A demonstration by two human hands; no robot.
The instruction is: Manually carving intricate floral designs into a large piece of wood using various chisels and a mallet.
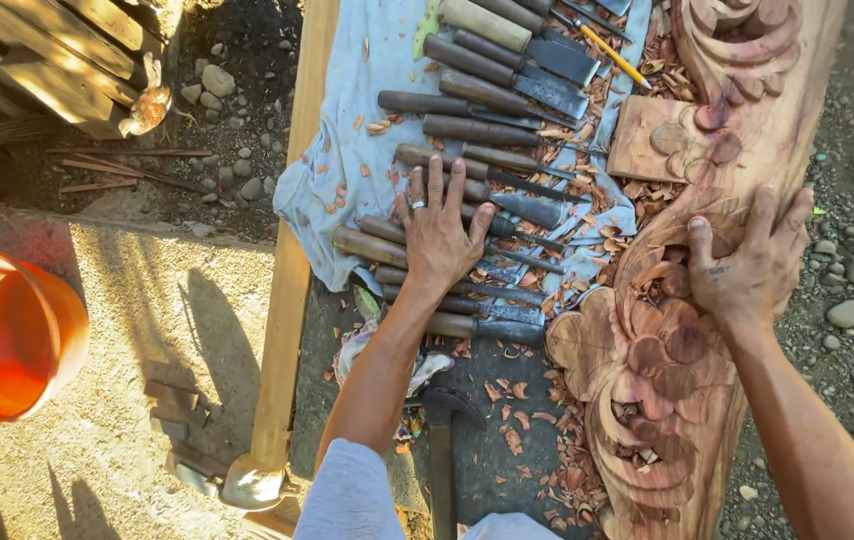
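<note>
resting flat at three o'clock, right hand with fingers spread wide on carved wooden panel, gripping nothing. reaching at twelve o'clock, left hand splayed over row of chisels on pale cloth, no handle closed on. risking, likely, a nick from bare steel edges, or chisels rolling off into wood shavings. farther at nine o'clock, orange bucket.

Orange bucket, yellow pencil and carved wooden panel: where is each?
orange bucket [9, 335], head view, on its side wall.
yellow pencil [615, 56], head view, mid-shaft.
carved wooden panel [659, 365], head view, on a round carved boss.
</note>
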